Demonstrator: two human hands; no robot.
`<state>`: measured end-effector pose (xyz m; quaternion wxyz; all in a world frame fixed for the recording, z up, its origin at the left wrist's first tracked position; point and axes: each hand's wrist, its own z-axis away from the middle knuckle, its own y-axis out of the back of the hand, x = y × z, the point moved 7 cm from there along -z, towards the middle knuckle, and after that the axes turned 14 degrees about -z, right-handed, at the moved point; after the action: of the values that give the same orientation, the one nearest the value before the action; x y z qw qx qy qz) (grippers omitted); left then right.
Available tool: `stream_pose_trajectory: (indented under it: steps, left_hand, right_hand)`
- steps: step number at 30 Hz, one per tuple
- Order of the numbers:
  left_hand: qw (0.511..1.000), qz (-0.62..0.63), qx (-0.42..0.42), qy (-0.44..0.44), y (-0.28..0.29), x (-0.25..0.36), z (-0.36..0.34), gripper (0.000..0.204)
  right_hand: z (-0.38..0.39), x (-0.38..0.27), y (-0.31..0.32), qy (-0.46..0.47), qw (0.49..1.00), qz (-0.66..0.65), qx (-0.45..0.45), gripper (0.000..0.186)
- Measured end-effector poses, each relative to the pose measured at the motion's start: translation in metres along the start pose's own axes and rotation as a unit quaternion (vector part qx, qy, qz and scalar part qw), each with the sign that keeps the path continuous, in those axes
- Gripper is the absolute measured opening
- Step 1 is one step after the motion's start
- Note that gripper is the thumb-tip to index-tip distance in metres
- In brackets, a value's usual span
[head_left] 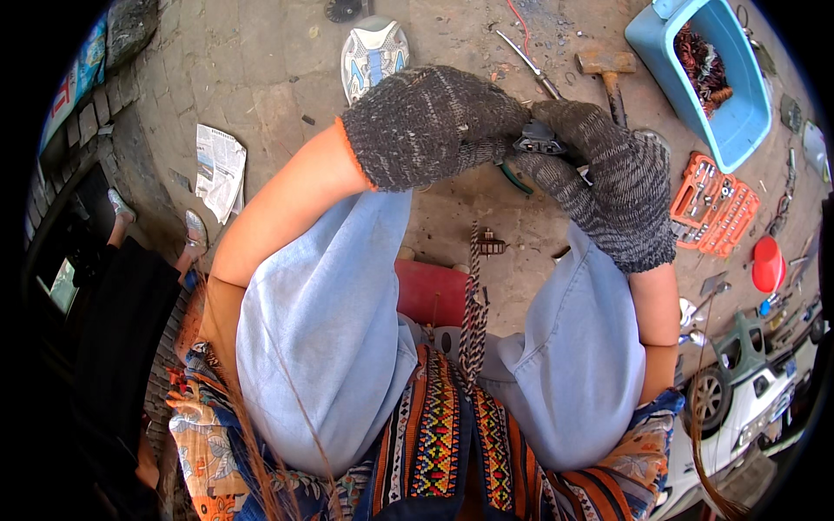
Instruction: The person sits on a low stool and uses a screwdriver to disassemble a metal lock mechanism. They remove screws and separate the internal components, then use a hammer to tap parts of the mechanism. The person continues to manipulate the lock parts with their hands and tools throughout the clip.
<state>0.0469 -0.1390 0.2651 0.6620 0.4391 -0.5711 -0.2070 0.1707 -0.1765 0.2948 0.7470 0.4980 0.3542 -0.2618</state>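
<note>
Both hands wear dark grey knitted gloves and meet in front of my knees. My left hand [434, 126] has its fingers closed at the left end of a small black and grey plastic-looking part [539, 139]. From the other side my right hand [604, 169] pinches the same part, thumb and fingers bent around it. Gloves cover much of the part, so its exact kind does not show. Just below the hands, a curved green handle [518, 179] shows, its other end hidden. A small brown metal piece [493, 247] lies on the ground between my knees.
A wooden-headed mallet [605, 62] and a long thin tool [532, 66] lie beyond my hands. At right are a blue bin [738, 143] with copper-coloured scrap, an orange socket set [721, 208] and a red bowl [768, 264]. Newspaper [219, 169] and another person's legs [187, 260] are left.
</note>
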Motion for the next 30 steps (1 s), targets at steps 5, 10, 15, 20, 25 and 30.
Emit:
stream_pose_trajectory:
  steps: [5,10,15,20,25,30]
  left_hand:
    - [0.998,0.058,-0.007,0.010,0.0024,0.0001,-0.0031,0.031]
    - [0.999,0.039,0.024,0.013,0.0047,-0.0001,-0.0013,0.030]
    - [0.997,0.060,0.033,0.021,0.0042,-0.0022,-0.0022,0.029]
    - [0.997,0.064,0.025,0.024,0.0034,-0.0018,-0.0010,0.030]
    - [0.996,0.074,0.039,0.013,0.0029,-0.0023,-0.0022,0.031]
    - [0.997,0.063,0.042,0.004,0.0082,0.0000,-0.0001,0.029]
  right_hand:
    - [0.0009,0.0026,0.0001,-0.008,1.000,-0.015,-0.001,0.042]
    - [0.0011,0.0027,-0.0019,0.000,1.000,-0.003,-0.001,0.042]
    - [-0.0001,0.0004,-0.0015,0.007,1.000,-0.001,-0.008,0.041]
    - [0.0032,0.0038,-0.0037,0.019,1.000,0.009,0.012,0.041]
    - [0.0036,0.0050,-0.0007,-0.022,0.999,-0.035,0.018,0.041]
    - [0.0048,0.0067,-0.0032,0.038,0.998,-0.014,0.052,0.041]
